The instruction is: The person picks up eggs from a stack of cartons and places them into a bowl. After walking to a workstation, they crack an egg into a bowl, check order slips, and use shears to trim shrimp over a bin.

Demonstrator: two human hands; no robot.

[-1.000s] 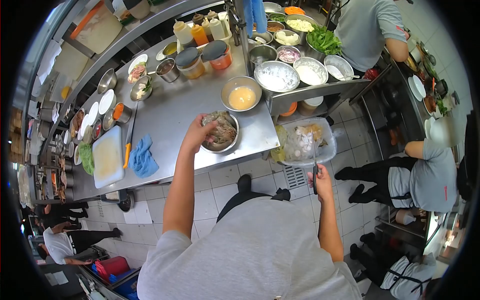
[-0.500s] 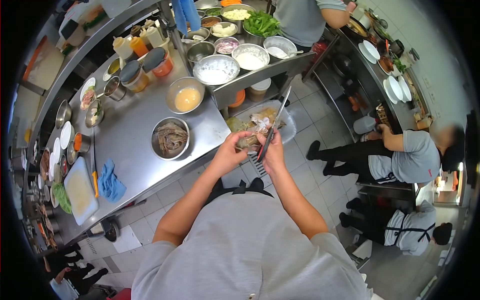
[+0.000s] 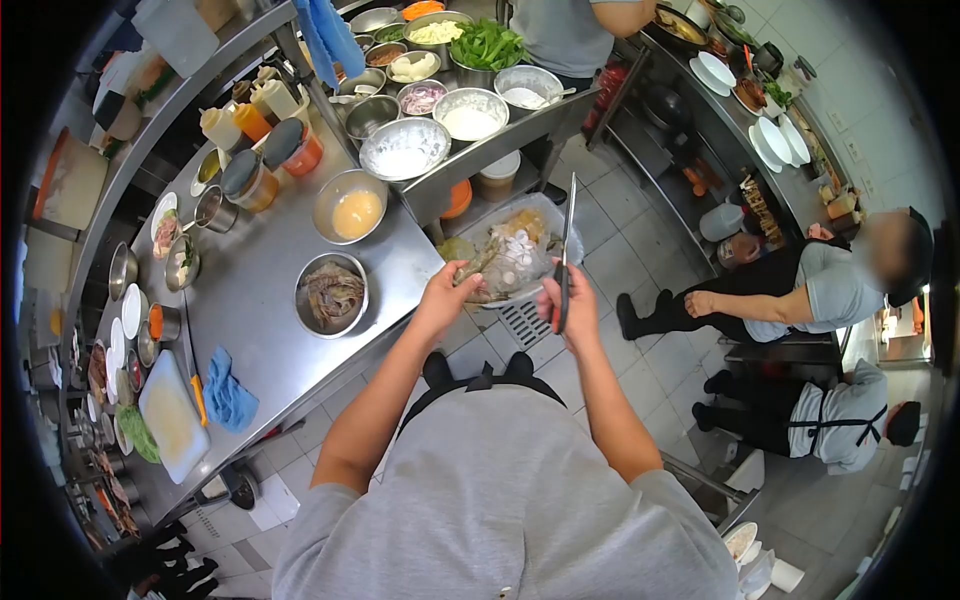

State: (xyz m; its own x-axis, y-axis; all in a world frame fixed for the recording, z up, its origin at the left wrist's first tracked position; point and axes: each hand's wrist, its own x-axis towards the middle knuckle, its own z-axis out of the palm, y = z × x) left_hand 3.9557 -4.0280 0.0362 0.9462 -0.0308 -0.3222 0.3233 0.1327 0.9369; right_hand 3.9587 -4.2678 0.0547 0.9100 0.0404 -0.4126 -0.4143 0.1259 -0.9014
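My left hand [image 3: 446, 297] pinches a greyish raw shrimp [image 3: 478, 264] near the front corner of the steel table. In my right hand [image 3: 578, 308] is a long tool with a black and red handle [image 3: 562, 290], its metal blades [image 3: 571, 215] pointing away from me; it looks like scissors. Beyond and beneath my hands, a clear plastic tub [image 3: 578, 232] holds pale and yellowish scraps. A steel bowl of raw shrimp [image 3: 335, 292] stands on the table to the left of my left hand.
On the steel table [image 3: 250, 300] are a bowl of yellow liquid [image 3: 357, 214], a blue cloth [image 3: 226, 388], a cutting board [image 3: 172, 415] and a knife [image 3: 199, 398]. Ingredient bowls [image 3: 405, 148] fill the raised shelf. Co-workers [image 3: 815, 290] stand at the right and at the top.
My hands have moved apart; the blades no longer meet the shrimp. The view has shifted slightly. The co-worker at the right has turned and lowered an arm.
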